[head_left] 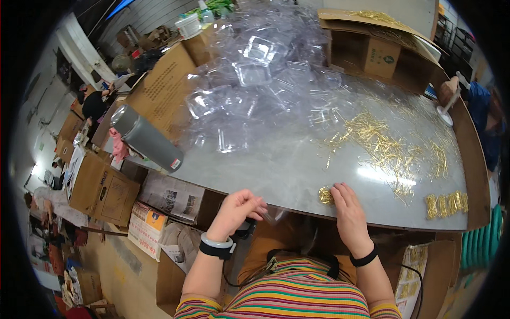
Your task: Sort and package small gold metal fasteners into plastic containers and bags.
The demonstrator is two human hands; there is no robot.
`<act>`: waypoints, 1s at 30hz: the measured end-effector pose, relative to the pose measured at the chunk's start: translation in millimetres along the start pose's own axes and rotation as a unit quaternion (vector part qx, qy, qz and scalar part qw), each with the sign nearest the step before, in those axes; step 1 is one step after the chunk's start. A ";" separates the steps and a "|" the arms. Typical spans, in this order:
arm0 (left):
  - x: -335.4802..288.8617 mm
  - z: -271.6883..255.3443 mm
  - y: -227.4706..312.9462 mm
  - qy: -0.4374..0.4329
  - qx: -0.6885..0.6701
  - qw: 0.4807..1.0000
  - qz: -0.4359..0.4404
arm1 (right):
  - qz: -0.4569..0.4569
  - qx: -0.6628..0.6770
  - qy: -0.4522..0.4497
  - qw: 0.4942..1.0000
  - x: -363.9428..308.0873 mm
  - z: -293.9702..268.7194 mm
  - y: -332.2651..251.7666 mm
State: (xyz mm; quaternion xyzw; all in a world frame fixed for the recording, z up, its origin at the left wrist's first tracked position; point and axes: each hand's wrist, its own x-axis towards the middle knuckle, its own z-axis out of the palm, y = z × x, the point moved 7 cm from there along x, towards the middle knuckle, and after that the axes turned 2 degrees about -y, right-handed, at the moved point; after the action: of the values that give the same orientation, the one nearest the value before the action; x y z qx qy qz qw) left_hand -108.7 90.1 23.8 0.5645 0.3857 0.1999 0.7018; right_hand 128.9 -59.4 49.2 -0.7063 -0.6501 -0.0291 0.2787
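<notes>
Right hand (350,213) flattened, fingertips against gold pin bundle (325,195) at their left; judged light, stiff, slippery; grip mid-bundle. Left hand (238,210) curled; cannot tell whether holding.

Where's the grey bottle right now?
Left side of the head view: the grey bottle is at the left edge of the table, beside the brown cardboard panel and left of the clear plastic containers.

Looks down and forward from head, wide fisheye; takes in left hand (236,212) and right hand (349,215) close, grey worktable (255,178), far wall (151,21).
</notes>
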 end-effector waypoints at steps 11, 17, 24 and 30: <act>0.4 76.9 -71.6 -0.220 -0.026 0.956 -0.195 | -0.016 0.012 -0.040 0.999 6.8 -0.6 7.8; 16.0 88.1 -84.3 -0.175 -0.078 0.967 -0.171 | -0.074 0.033 -0.088 0.993 -5.5 7.5 -17.1; -4.4 90.9 -75.7 -0.182 -0.117 0.969 -0.120 | -0.110 0.123 -0.113 0.980 -52.7 13.2 -58.9; 16.3 102.8 -4.2 -0.186 -0.066 0.980 0.018 | -0.083 0.149 0.028 0.985 -19.8 -22.2 -48.0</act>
State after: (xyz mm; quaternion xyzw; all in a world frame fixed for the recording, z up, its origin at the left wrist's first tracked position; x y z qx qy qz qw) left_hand -20.3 34.9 21.4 0.5508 0.2244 0.1290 0.7935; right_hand 88.1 -86.9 77.0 -0.5991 -0.6955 0.0255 0.3958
